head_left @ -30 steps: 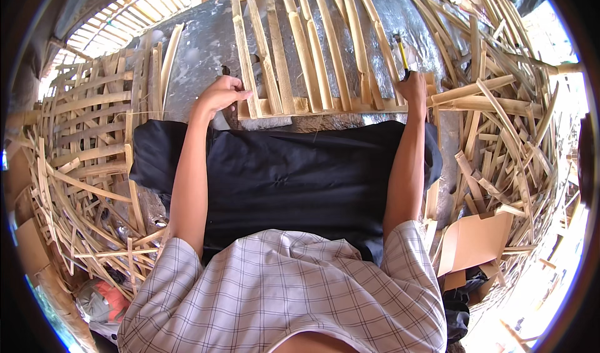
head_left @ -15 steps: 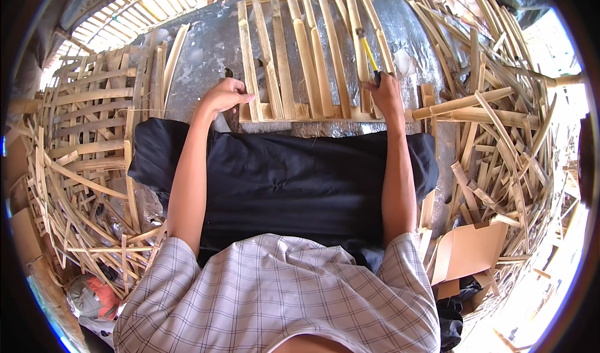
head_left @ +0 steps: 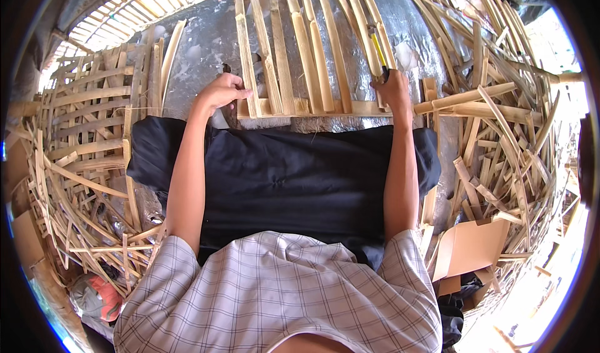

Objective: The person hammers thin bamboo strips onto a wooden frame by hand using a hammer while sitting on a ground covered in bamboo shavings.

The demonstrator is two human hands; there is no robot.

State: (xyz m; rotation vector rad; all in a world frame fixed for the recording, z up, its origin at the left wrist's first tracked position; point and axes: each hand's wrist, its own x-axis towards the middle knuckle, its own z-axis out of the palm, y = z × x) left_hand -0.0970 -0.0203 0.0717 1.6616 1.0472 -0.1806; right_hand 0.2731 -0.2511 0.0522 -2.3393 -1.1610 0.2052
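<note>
A frame of several long bamboo slats (head_left: 312, 53) lies on a grey sheet (head_left: 206, 46), joined by a cross slat (head_left: 312, 108) at the near end. My left hand (head_left: 222, 91) rests with curled fingers on the frame's left corner, touching the leftmost slat. My right hand (head_left: 392, 90) is closed around a slim tool with a yellow and dark handle (head_left: 379, 46), held against the frame's right slats. A black cloth (head_left: 294, 171) covers my lap below both hands.
Heaps of loose bamboo strips (head_left: 500, 134) lie to the right and woven strips (head_left: 81, 134) to the left. A brown cardboard piece (head_left: 469, 247) sits at lower right. A red and grey object (head_left: 100, 297) lies at lower left.
My right hand has moved left along the frame's near edge with the tool, from the right side to the frame's right slats. My left hand has stayed on the left corner.
</note>
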